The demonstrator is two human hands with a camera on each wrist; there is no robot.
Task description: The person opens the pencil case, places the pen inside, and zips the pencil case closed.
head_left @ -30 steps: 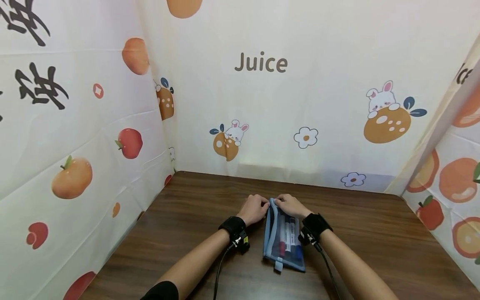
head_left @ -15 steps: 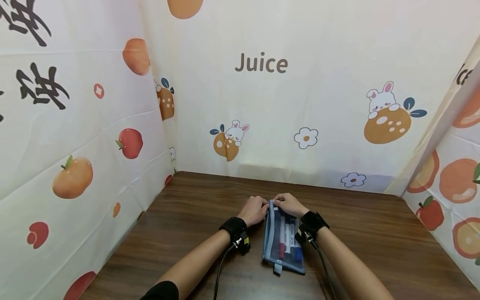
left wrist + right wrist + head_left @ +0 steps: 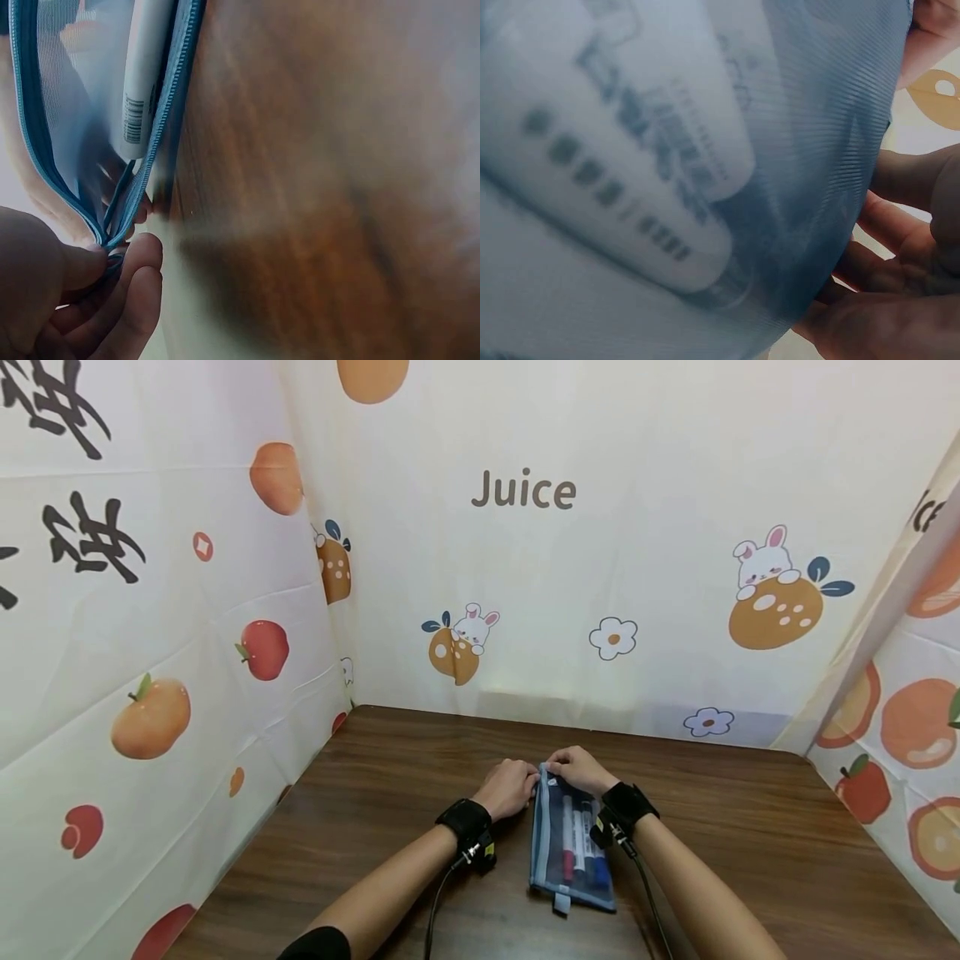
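Observation:
A blue mesh zipper pouch (image 3: 539, 852) stands out from the dark table, its length running away from me. Several markers show through the mesh, among them a red-ended marker (image 3: 567, 860) and a blue-ended marker (image 3: 601, 870). At the far left corner my left hand (image 3: 507, 788) pinches the zipper end between thumb and fingers. In the left wrist view the zipper (image 3: 161, 139) gapes, its two rows meeting at that pinch, and a white marker (image 3: 144, 82) lies inside. My right hand (image 3: 581, 770) grips the pouch's far edge; mesh partly hides its fingertips in the right wrist view.
The brown wooden table (image 3: 420, 760) extends around the pouch on all sides. Printed fabric (image 3: 540, 560) encloses it at the back, left and right. A black cable (image 3: 433, 902) trails from the left wrist camera, and another cable (image 3: 649, 893) from the right.
The pouch has flattened and its zipper side looks narrower than a second ago. Its near end has shifted slightly right and toward me. Both hands stay at the far end with small shifts.

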